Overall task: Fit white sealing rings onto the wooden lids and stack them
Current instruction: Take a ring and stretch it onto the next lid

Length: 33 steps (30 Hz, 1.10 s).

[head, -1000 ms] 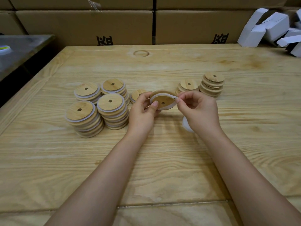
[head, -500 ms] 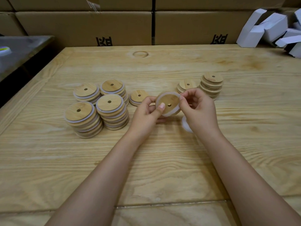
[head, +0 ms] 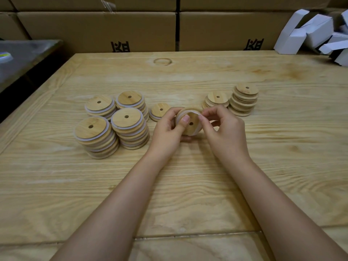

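Both hands hold one round wooden lid with a centre hole, tilted toward me above the table. A white sealing ring runs round its rim. My left hand grips the lid, thumb across its face. My right hand pinches the lid's right edge with thumb and fingertips. Several stacks of ringed lids stand to the left, with a short ringed pile behind my left hand. Two stacks of bare lids stand at the right.
The wooden table has a seam near its front edge. Cardboard boxes wall off the back. White folded cartons lie at the back right. A grey metal surface sits off the table's left side.
The lid has tilted to face me and sunk slightly. My right hand has moved in to the lid's right edge, and the white rings seen below it earlier are now hidden.
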Tool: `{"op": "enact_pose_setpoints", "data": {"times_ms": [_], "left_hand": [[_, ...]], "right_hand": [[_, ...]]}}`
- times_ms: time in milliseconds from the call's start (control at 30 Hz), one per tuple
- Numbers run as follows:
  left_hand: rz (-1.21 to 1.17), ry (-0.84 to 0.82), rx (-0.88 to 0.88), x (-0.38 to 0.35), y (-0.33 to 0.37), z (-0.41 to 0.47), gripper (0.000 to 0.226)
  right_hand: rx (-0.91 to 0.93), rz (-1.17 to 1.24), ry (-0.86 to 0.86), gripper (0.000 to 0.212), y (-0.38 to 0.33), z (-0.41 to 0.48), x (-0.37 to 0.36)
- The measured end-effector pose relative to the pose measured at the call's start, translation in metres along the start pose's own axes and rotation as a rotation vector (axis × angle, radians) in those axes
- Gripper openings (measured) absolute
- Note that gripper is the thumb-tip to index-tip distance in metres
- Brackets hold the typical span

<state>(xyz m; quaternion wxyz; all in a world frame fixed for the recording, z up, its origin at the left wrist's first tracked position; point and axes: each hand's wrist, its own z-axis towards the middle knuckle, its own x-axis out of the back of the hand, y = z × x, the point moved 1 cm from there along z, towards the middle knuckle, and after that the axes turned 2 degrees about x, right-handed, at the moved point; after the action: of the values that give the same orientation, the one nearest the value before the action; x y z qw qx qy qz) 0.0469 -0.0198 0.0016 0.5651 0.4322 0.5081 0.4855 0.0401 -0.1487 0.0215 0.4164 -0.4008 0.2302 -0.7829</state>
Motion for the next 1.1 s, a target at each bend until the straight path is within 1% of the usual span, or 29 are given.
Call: {"op": "enact_pose_setpoints", "data": {"times_ms": [67, 133, 200, 300, 367, 433, 533, 600, 733, 867, 933, 1033, 1100], "left_hand": [[-0.021, 0.019, -0.016, 0.0002, 0.0004, 0.0003, 0.017], [-0.035, 0.053, -0.022, 0.0010, 0.0007, 0.0006, 0.020], [-0.060, 0.071, -0.023, 0.0024, 0.0015, 0.0009, 0.022], [-0.077, 0.059, -0.021, 0.0046, 0.0022, 0.0009, 0.021], [-0.086, 0.047, -0.015, 0.0063, 0.0024, 0.0010, 0.020], [-0.117, 0.033, -0.002, 0.0078, 0.0027, 0.0011, 0.018], [-0.150, 0.005, 0.014, 0.0090, 0.0036, 0.0009, 0.014], [-0.131, -0.019, 0.021, 0.0086, 0.0039, 0.0004, 0.014], [-0.049, -0.056, 0.027, 0.0050, 0.0034, -0.0016, 0.013], [0.098, -0.028, -0.001, 0.0013, 0.0009, -0.0023, 0.007], [0.087, -0.002, 0.007, 0.0004, -0.0010, -0.0021, 0.006], [0.024, 0.034, 0.025, 0.0013, -0.0017, -0.0013, 0.004], [-0.007, 0.058, 0.026, 0.0023, -0.0009, -0.0004, 0.007]], "right_hand": [[-0.036, 0.047, 0.009, 0.008, -0.0004, -0.0007, -0.0004], [-0.125, 0.113, 0.001, 0.018, -0.0001, -0.0001, -0.0018], [-0.224, 0.192, -0.016, 0.023, 0.0014, 0.0021, -0.0038], [-0.321, 0.330, -0.038, 0.021, 0.0032, 0.0058, -0.0038], [-0.347, 0.407, -0.055, 0.019, 0.0039, 0.0071, -0.0031], [-0.346, 0.430, -0.074, 0.018, 0.0037, 0.0077, -0.0024], [-0.316, 0.411, -0.107, 0.018, 0.0034, 0.0071, -0.0018], [-0.297, 0.396, -0.115, 0.018, 0.0039, 0.0057, -0.0010], [-0.272, 0.344, -0.072, 0.014, 0.0048, 0.0044, 0.0017], [-0.229, 0.244, -0.074, 0.016, 0.0038, 0.0040, 0.0018], [-0.179, 0.162, -0.069, 0.017, 0.0022, 0.0022, 0.0008], [-0.088, 0.020, -0.036, 0.010, -0.0006, -0.0013, -0.0017], [-0.089, -0.006, -0.005, 0.008, -0.0008, -0.0021, -0.0026]]}}
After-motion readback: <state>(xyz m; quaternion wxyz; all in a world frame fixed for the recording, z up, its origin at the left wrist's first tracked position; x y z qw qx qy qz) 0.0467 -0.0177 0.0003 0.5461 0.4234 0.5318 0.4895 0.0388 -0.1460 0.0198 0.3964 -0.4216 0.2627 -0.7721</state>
